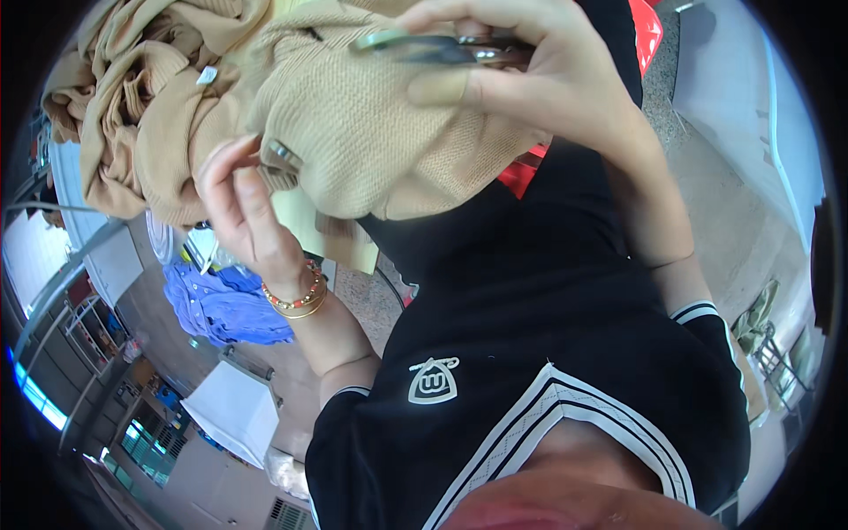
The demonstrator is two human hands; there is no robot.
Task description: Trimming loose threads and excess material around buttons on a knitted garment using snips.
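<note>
A beige knitted garment (362, 132) is bunched up in front of me, its ribbed texture plain. At its left edge my left hand (243, 203) is closed, fingers bent around a fold; the fingertips are partly hidden. My right hand (548, 75) lies over the upper right of the knit. It is closed around a small dark metal tool (433, 49) with a greenish end, which looks like thread snips but is smeared by motion. The thumb presses below the tool, near the cloth. More beige knitwear (132, 97) with a small white label is heaped to the left.
Folded blue-violet cloth (221, 305) lies on the left, below the beige heap. Farther down stands a white panel or box (234, 411). Something red (647, 35) shows beyond my right arm, near a large pale sheet (742, 106). Metal frames (777, 362) stand at the far right.
</note>
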